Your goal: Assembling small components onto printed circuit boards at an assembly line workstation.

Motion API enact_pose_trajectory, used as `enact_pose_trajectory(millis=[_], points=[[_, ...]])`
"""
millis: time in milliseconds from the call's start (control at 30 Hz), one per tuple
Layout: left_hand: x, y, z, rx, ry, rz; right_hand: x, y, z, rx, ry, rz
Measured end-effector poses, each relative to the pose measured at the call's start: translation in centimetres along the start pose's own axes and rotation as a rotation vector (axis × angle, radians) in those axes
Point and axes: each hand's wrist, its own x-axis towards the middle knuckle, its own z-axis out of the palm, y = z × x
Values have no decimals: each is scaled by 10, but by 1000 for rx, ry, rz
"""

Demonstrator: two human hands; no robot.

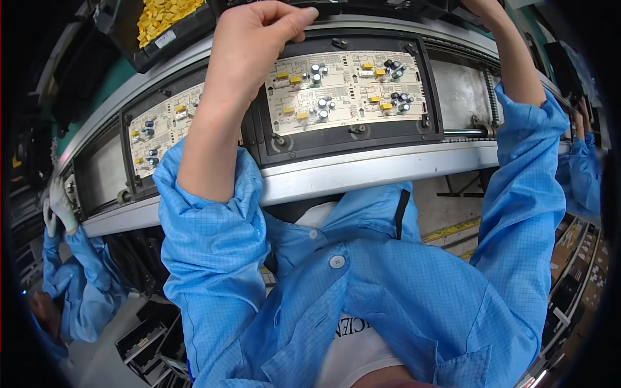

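Observation:
My left hand [259,39] is raised over the far side of the line, its fingers curled and the thumb pressed against them. Whatever it may pinch is too small or hidden to name. Below and right of it lies a pale circuit board panel [343,97], set in a black carrier frame [388,137] and carrying yellow block components and dark round capacitors. My forearm partly covers a second circuit board panel [165,107] on the left. My right hand [484,8] reaches past the top edge at the far right, near dark bins; its fingers are out of the picture.
A black bin [178,45] of yellow components [165,19] stands at the far left. The metal conveyor rail [362,165] runs along the near side. At the left a co-worker's gloved hands [58,204] are at the line; another person's blue sleeve [582,168] shows at right.

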Motion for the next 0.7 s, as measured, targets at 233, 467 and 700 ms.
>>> enact_pose_trajectory(millis=[233, 467, 700], points=[[3, -29, -7, 406, -132, 229, 18, 31, 16, 505, 138, 107], [1, -23, -11, 598, -244, 245, 2, 17, 10, 773, 204, 194], [-4, -15, -3, 684, -205, 133, 13, 41, 11, 901, 217, 71]])
